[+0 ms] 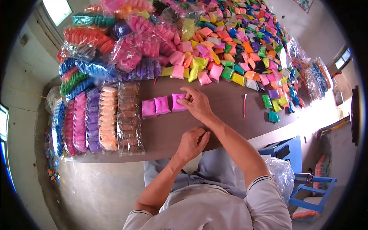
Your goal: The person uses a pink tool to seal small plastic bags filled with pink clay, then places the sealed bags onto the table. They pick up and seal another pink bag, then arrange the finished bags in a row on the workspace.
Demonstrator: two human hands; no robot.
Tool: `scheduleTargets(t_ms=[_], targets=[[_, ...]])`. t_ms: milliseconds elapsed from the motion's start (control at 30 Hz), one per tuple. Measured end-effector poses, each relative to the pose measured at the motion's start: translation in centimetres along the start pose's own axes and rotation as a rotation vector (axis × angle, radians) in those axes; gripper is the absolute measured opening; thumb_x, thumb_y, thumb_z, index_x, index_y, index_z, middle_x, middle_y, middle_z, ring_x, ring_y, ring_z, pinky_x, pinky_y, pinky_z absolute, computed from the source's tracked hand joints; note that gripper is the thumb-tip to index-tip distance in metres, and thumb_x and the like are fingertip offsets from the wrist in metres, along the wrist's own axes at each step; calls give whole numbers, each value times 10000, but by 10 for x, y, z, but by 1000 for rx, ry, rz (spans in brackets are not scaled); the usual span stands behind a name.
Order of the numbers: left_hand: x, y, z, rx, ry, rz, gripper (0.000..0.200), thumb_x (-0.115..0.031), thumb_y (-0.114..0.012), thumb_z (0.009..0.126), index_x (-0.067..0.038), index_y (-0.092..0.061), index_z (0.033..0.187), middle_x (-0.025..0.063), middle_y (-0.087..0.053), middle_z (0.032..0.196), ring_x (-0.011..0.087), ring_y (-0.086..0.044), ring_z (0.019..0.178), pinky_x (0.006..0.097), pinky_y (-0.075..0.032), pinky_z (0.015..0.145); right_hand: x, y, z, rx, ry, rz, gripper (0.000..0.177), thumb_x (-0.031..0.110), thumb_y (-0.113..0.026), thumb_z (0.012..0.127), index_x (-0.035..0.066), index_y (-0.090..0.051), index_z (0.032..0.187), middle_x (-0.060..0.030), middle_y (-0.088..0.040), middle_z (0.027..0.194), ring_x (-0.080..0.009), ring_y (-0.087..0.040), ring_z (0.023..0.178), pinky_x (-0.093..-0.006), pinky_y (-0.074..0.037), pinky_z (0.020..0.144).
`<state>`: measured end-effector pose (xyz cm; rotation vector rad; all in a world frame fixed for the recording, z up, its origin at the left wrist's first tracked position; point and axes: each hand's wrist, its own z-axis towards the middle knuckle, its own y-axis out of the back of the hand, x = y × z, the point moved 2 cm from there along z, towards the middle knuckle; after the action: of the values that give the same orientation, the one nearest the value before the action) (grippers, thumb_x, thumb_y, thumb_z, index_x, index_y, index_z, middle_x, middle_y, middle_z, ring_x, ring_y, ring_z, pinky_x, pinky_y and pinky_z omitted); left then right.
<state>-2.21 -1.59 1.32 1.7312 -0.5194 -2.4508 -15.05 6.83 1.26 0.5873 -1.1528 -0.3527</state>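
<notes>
Three small magenta packets lie in a row on the brown table: a left packet (148,108), a middle packet (162,105) and a right packet (177,102). My right hand (197,103) has its fingers curled over the right packet's right side, gripping it against the tabletop. Nearer to me, my left hand (193,143) rests at the front edge of the table with its fingers curled in; nothing shows in it. To the left of the row lies a clear bag of brown packets (129,119), beside a bag of orange packets (108,118).
A large heap of loose coloured packets (237,50) covers the back right. Filled bags (88,40) are piled at the back left, and purple (93,119) and blue bags (58,128) line the left. A thin pinkish-white stick (245,105) lies to the right. A blue stool (312,193) stands below.
</notes>
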Motion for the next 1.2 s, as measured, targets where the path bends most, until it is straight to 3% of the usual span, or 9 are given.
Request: scheduleTargets(t_ms=[100, 167, 367, 600, 667, 733, 800, 1000, 1200], targets=[[-1, 1, 2, 14, -4, 37, 238, -149, -655, 961, 31, -616, 810, 170, -571, 726, 357, -531, 647, 438, -432, 601, 1, 4, -7, 33, -93, 28, 431, 322, -802, 828, 121, -695, 1194, -100, -680, 956, -288, -684, 864, -403, -545, 775], [-3, 0, 1, 21, 19, 29, 249, -152, -659, 960, 32, -606, 800, 170, -564, 720, 356, -530, 648, 441, -432, 602, -3, -1, -11, -48, 231, -99, 333, 303, -790, 839, 119, -744, 1113, -97, -683, 1011, -281, -678, 949, -406, -555, 812], [-1, 1, 1, 33, 34, -4, 253, -150, -664, 960, 35, -603, 800, 172, -561, 725, 352, -523, 634, 431, -430, 585, -2, -9, -8, -100, 296, -137, 250, 266, -795, 838, 120, -778, 1040, -60, -684, 961, -261, -672, 910, -396, -556, 789], [-7, 1, 3, 32, 18, 17, 221, -133, -665, 960, 25, -621, 812, 161, -570, 737, 325, -535, 626, 406, -441, 577, -7, 3, 6, -8, 215, -58, 212, 279, -756, 887, 111, -761, 1016, -80, -673, 895, -277, -673, 882, -396, -549, 758], [-8, 0, 2, 52, 65, 10, 220, -133, -665, 961, 21, -622, 810, 157, -572, 740, 311, -539, 624, 400, -440, 574, -24, 22, 26, -110, -27, 329, 180, 240, -721, 913, 68, -736, 966, -93, -675, 830, -271, -670, 838, -391, -531, 721], [-10, -1, 2, 7, 71, -11, 224, -129, -658, 966, 13, -619, 798, 147, -577, 739, 279, -540, 614, 389, -434, 563, -35, 47, 55, -388, -117, 122, 175, 200, -716, 898, 28, -713, 932, -121, -696, 869, -200, -687, 814, -315, -519, 690], [-6, -1, 1, 16, 48, -1, 225, -125, -656, 970, 11, -618, 795, 139, -568, 731, 268, -531, 609, 382, -427, 555, -42, 69, 89, -511, -3, -142, 185, 193, -699, 893, 38, -709, 994, -142, -719, 921, -252, -702, 868, -359, -536, 747], [-3, 0, 2, 27, 13, -10, 234, -104, -657, 974, 9, -599, 777, 110, -514, 679, 247, -480, 595, 364, -392, 534, -70, 90, 152, -397, 68, -591, 318, 272, -706, 864, 82, -707, 1119, -157, -736, 1030, -337, -687, 1004, -475, -509, 924], [0, -1, 2, 16, 10, -14, 230, -92, -655, 972, 8, -589, 775, 104, -496, 666, 238, -465, 591, 359, -380, 535, -65, 76, 174, -242, -53, -613, 371, 350, -737, 838, 125, -716, 1132, -125, -715, 1150, -272, -637, 1157, -399, -421, 1075]])
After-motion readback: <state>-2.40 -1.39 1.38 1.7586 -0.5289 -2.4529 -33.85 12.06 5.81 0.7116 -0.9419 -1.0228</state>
